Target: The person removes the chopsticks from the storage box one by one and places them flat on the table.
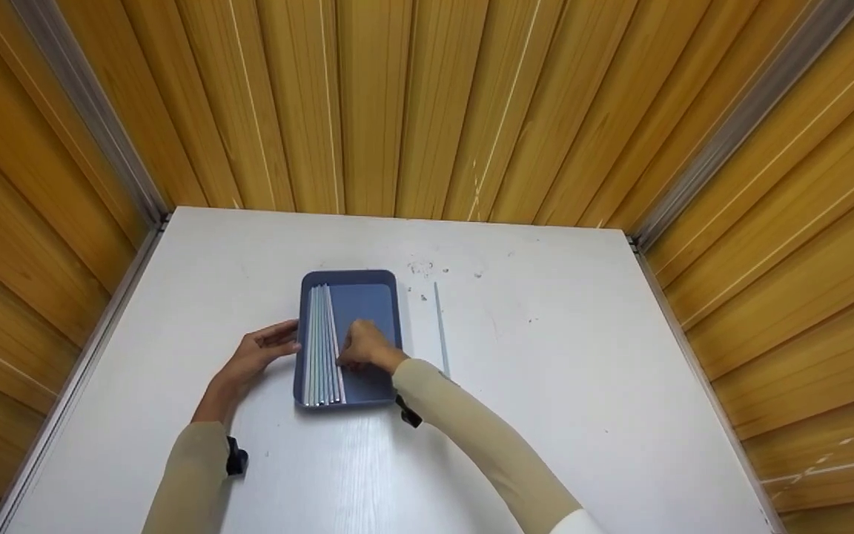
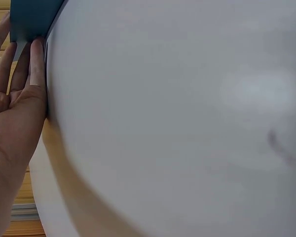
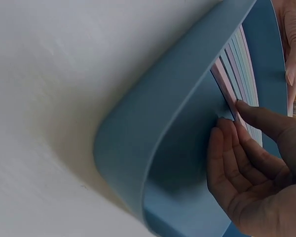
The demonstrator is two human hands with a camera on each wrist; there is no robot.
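A blue rectangular tray (image 1: 379, 403) lies on the white table, its long side pointing away from me. Along its left half runs a row of several long, thin pastel sticks (image 1: 321, 345). My right hand (image 1: 368, 345) reaches into the tray and pinches the rightmost stick, a pink one (image 3: 223, 79), between thumb and fingertips. The pink stick slants slightly against the others. At the tray's left outer wall, my left hand (image 1: 260, 356) rests its extended fingers (image 2: 36, 64) against the side. One more stick, pale blue (image 1: 440, 319), lies alone on the table right of the tray.
The white table (image 1: 583, 371) carries small dark marks (image 1: 421, 268) beyond the tray's right corner. Wood-patterned panels (image 1: 368, 104) stand along the back and both sides, with grey metal rails (image 1: 738, 96) at the corners.
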